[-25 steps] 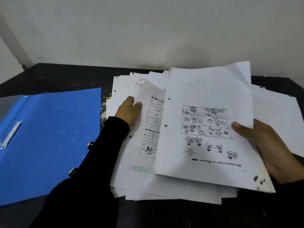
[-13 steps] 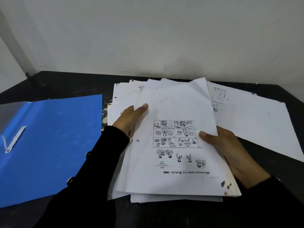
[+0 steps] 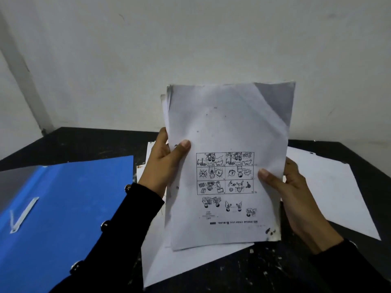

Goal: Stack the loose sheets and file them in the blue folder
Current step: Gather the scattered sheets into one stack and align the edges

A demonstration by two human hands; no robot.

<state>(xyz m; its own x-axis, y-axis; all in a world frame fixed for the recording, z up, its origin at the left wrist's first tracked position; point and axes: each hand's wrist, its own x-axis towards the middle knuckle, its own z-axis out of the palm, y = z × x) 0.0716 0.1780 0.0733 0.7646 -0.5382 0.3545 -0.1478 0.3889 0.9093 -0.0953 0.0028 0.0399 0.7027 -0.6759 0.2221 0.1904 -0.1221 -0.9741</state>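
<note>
A person in black sleeves holds a stack of white printed paper sheets (image 3: 228, 132) nearly upright above a black, paint-flecked table (image 3: 264, 269). The left hand (image 3: 163, 166) grips the stack's left edge, thumb pressed on the front page, fingers behind. The right hand (image 3: 283, 187) clamps the right edge the same way. The top sheet shows upside-down cartoon panels. More loose white sheets (image 3: 330, 191) lie flat on the table beneath and to the right. An open blue plastic folder (image 3: 69, 199) with a white fastener strip (image 3: 23, 214) lies flat on the left.
</note>
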